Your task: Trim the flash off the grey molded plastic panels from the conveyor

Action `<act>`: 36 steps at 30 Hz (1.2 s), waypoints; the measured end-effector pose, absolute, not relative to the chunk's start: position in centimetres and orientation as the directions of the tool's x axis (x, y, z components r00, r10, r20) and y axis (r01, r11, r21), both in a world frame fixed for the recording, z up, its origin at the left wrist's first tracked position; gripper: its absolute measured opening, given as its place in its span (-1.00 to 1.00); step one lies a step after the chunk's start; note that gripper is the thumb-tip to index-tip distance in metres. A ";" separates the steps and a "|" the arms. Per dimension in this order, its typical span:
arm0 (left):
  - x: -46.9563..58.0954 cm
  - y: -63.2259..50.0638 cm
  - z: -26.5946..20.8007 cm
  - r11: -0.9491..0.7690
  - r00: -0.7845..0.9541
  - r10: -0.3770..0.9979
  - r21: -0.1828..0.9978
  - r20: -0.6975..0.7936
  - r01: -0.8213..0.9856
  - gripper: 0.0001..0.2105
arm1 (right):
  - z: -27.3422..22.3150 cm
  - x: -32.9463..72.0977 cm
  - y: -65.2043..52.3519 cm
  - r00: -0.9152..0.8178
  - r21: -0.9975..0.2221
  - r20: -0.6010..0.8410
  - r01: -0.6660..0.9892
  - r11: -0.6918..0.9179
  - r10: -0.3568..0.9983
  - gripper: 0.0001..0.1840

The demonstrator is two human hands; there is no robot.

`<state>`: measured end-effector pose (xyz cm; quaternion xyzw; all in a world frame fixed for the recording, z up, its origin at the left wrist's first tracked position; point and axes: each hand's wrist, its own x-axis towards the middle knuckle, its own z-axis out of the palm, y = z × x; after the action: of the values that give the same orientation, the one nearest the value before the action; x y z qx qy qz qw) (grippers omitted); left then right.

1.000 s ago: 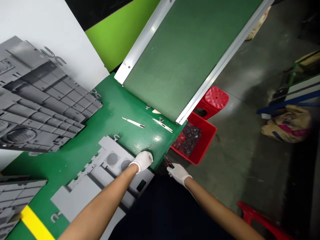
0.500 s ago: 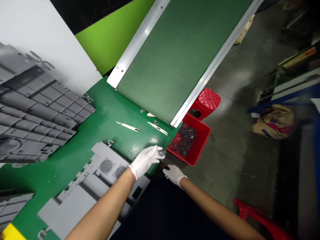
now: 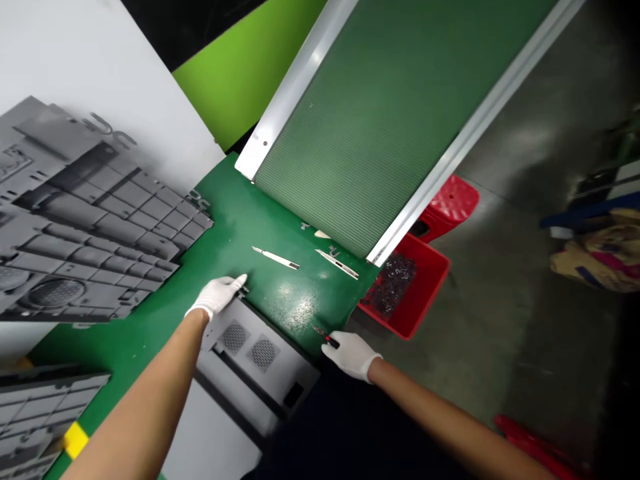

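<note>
Right hand grips small tool; left hand pinches clip; green tabletop (speckled) shines; floor dim.

a lime-green panel stands left of the conveyor, with a white board farther left. right of the conveyor are a red stool, partly hidden by its rail, and, well beyond, a brown sack.
</note>
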<state>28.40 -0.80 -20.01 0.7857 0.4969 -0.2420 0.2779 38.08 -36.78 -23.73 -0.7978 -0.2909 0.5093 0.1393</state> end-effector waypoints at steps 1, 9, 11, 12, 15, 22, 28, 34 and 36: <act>28.4 -0.6 -20.3 -0.355 0.391 0.582 0.210 -0.713 0.911 -0.43 | -23.6 38.2 -35.3 0.289 -0.521 -0.731 0.351 -0.778 0.619 -0.62; 28.9 -0.1 -20.7 -0.292 0.393 0.482 0.280 -0.783 0.915 -0.49 | -24.0 37.5 -21.8 0.099 -0.582 -0.717 0.459 -0.671 0.690 -0.17; 28.8 0.3 -20.7 -0.273 0.383 0.479 0.281 -0.790 0.920 -0.51 | -24.1 36.8 -19.1 0.079 -0.582 -0.721 0.470 -0.664 0.688 -0.08; 28.7 0.5 -20.7 -0.263 0.375 0.482 0.278 -0.792 0.924 -0.52 | -24.2 36.4 -18.0 0.077 -0.578 -0.726 0.471 -0.667 0.683 -0.06; 28.5 0.8 -21.1 -0.245 0.367 0.481 0.280 -0.796 0.928 -0.52 | -24.5 35.4 -16.1 0.092 -0.552 -0.746 0.468 -0.690 0.659 -0.07; 28.0 0.9 -21.8 -0.249 0.377 0.487 0.288 -0.788 0.925 -0.47 | -24.9 34.7 -16.3 0.149 -0.520 -0.736 0.499 -0.693 0.660 -0.15; 27.6 1.2 -22.4 -0.270 0.390 0.477 0.291 -0.787 0.918 -0.42 | -25.6 34.4 -16.0 0.170 -0.521 -0.718 0.512 -0.683 0.675 -0.12; 27.2 1.3 -23.4 -0.259 0.395 0.465 0.304 -0.792 0.917 -0.42 | -26.2 34.2 -15.9 0.169 -0.533 -0.699 0.524 -0.664 0.695 -0.04; 27.1 1.4 -23.7 -0.262 0.413 0.470 0.324 -0.780 0.909 -0.42 | -26.1 34.6 -15.7 0.166 -0.524 -0.688 0.559 -0.643 0.706 -0.04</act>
<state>27.07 1.35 -23.70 0.7433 0.4638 -0.2801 0.3924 34.62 -15.71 -26.09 -0.7600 -0.4161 0.4936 0.0747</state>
